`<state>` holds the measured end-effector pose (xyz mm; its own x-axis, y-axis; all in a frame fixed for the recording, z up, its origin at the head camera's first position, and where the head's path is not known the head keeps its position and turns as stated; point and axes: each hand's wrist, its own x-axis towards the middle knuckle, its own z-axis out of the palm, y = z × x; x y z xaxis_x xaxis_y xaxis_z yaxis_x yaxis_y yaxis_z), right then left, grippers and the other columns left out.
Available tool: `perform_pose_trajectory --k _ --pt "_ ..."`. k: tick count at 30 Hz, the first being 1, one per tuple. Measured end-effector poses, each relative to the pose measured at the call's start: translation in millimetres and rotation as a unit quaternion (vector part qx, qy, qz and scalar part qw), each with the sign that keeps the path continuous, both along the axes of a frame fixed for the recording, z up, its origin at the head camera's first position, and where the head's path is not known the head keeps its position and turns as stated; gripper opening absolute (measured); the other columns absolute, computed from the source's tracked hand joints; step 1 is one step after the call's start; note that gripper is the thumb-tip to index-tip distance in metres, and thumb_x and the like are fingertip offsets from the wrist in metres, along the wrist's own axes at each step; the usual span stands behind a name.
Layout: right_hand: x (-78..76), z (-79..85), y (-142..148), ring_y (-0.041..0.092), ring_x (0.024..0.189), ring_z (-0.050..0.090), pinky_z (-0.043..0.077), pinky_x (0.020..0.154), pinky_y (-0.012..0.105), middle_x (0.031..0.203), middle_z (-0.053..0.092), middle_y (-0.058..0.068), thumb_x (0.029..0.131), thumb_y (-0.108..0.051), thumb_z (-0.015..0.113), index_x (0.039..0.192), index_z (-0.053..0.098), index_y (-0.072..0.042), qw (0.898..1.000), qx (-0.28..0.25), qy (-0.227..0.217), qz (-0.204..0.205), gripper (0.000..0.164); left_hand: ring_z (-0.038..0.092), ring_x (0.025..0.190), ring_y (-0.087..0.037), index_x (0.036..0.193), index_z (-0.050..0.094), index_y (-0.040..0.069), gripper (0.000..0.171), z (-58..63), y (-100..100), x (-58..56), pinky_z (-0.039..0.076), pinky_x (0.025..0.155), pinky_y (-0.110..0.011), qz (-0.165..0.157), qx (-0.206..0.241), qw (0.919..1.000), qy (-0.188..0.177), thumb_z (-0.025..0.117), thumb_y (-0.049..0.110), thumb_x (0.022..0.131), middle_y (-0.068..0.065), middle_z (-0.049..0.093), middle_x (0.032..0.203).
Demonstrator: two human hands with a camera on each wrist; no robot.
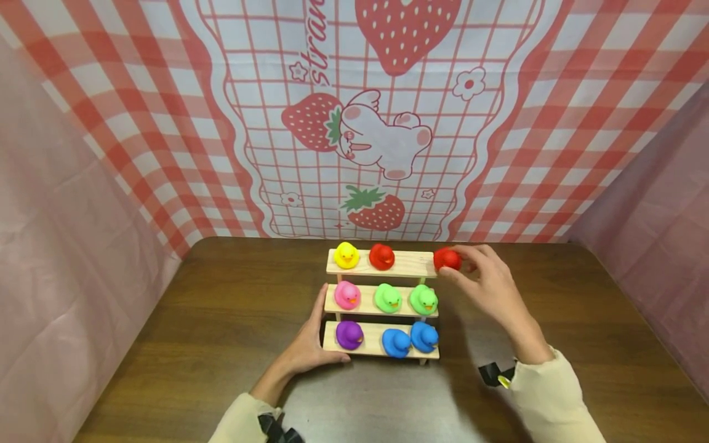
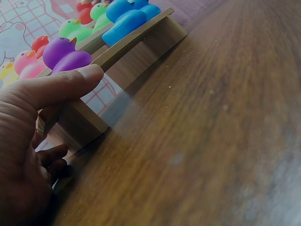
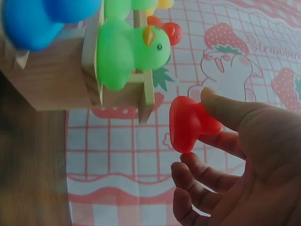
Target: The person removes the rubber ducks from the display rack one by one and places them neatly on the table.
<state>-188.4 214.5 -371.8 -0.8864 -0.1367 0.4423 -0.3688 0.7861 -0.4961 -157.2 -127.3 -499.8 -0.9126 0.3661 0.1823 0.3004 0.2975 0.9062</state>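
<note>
A three-tier wooden stand holds rubber ducks in the head view. My left hand grips its lower left corner, the thumb at the front of the bottom tier beside a purple duck. With thumb and fingers, my right hand pinches a red rubber duck just off the top tier's right end. In the right wrist view that duck is apart from the stand, its flat base turned towards it. A yellow duck and another red duck sit on the top tier.
The middle tier carries a pink duck and two green ducks, one at the right end. Two blue ducks, one at the right end, stand on the bottom tier. Behind the brown table hangs a strawberry-print cloth.
</note>
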Motion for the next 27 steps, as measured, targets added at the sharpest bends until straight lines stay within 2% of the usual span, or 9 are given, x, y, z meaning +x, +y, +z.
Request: perform_pose_trajectory --k 12,21,27 --pt "9.7 -12.3 27.1 0.025 0.082 0.059 0.045 0.066 0.025 0.098 0.064 0.017 0.082 -0.017 0.082 0.117 0.069 -0.003 0.999 -0.015 0.016 -0.027 0.040 0.021 0.153 -0.043 0.161 -0.006 0.010 0.144 0.0 0.1 0.0 0.019 0.122 -0.066 0.000 0.001 1.0000 0.001 0.095 0.016 0.059 -0.023 0.012 0.168" --pt "12.7 -26.1 45.0 0.019 0.080 0.057 0.046 0.067 0.028 0.098 0.064 0.017 0.082 -0.018 0.082 0.116 0.070 -0.003 0.999 -0.010 0.009 -0.038 0.039 0.023 0.152 -0.044 0.161 -0.005 0.008 0.143 0.7 0.0 -0.1 0.020 0.121 -0.067 0.003 -0.002 1.0000 0.001 0.095 0.015 0.059 -0.023 0.013 0.168" --pt "11.9 -36.3 56.6 0.019 0.078 0.058 0.045 0.066 0.024 0.097 0.064 0.017 0.081 -0.017 0.082 0.116 0.070 -0.002 0.999 -0.006 0.005 -0.043 0.039 0.023 0.152 -0.043 0.162 -0.006 0.012 0.144 1.3 0.2 0.7 0.020 0.122 -0.066 0.002 -0.002 1.0000 -0.005 0.095 0.016 0.060 -0.023 0.013 0.168"
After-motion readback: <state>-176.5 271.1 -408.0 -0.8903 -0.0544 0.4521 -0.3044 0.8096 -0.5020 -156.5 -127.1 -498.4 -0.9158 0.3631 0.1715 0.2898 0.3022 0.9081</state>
